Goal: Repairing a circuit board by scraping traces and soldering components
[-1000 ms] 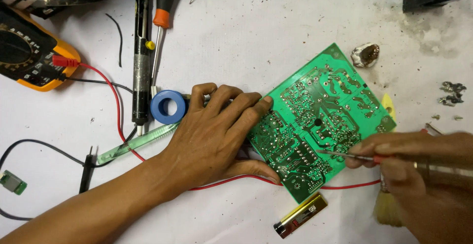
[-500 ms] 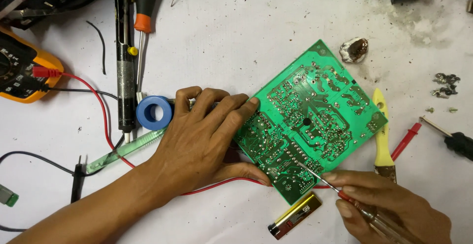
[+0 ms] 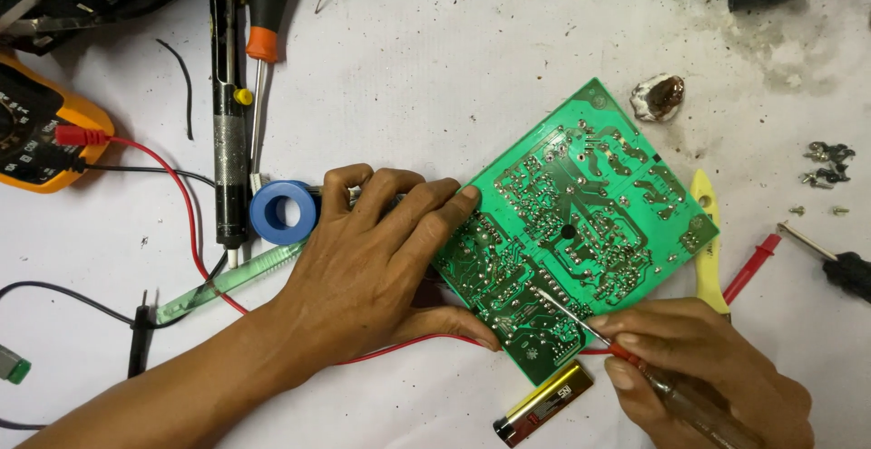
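The left hand (image 3: 376, 258) lay flat, fingers spread on the green circuit board (image 3: 581, 231) near the desk's (image 3: 508, 59) front edge. The right hand (image 3: 703, 363) gripped a screwdriver (image 3: 635, 363), tip on the board. A black-and-gold battery (image 3: 543, 404) lay just beside it.
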